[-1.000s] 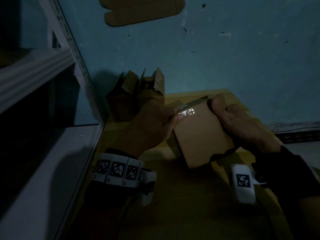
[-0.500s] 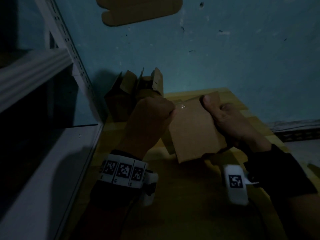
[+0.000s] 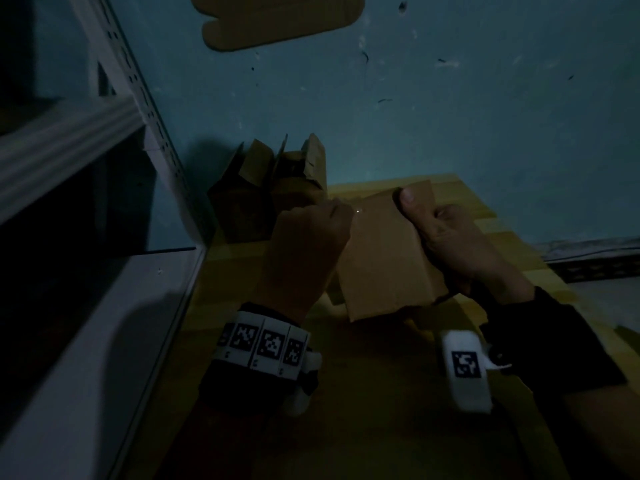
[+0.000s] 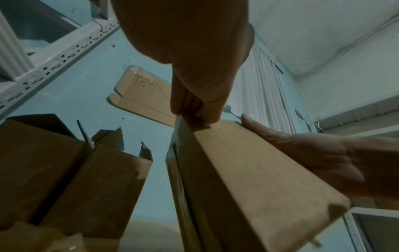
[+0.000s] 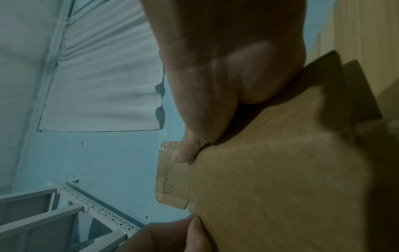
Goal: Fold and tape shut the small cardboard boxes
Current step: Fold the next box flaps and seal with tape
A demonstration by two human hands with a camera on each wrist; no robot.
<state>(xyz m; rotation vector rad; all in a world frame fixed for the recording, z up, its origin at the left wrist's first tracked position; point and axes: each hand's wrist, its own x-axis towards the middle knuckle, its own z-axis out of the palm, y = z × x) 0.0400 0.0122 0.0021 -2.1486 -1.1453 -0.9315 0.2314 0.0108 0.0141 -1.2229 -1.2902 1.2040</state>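
Observation:
A small brown cardboard box is held up over the yellow table between both hands. My right hand grips its right side, thumb laid across the top face near the far edge. My left hand is curled at the box's far left corner. In the left wrist view its fingertips pinch that top corner of the box, where a strip of clear tape runs down the narrow side. The right wrist view shows the thumb pressed on the box.
Several open, unfolded boxes stand against the blue wall behind my left hand. A flat cardboard piece with writing is stuck high on the wall. A white metal shelf runs along the left. Yellow table lies below.
The shiny tape that showed on the near top edge has turned out of sight as the box tilted. My left hand has curled tighter over the corner. Both hands rose slightly.

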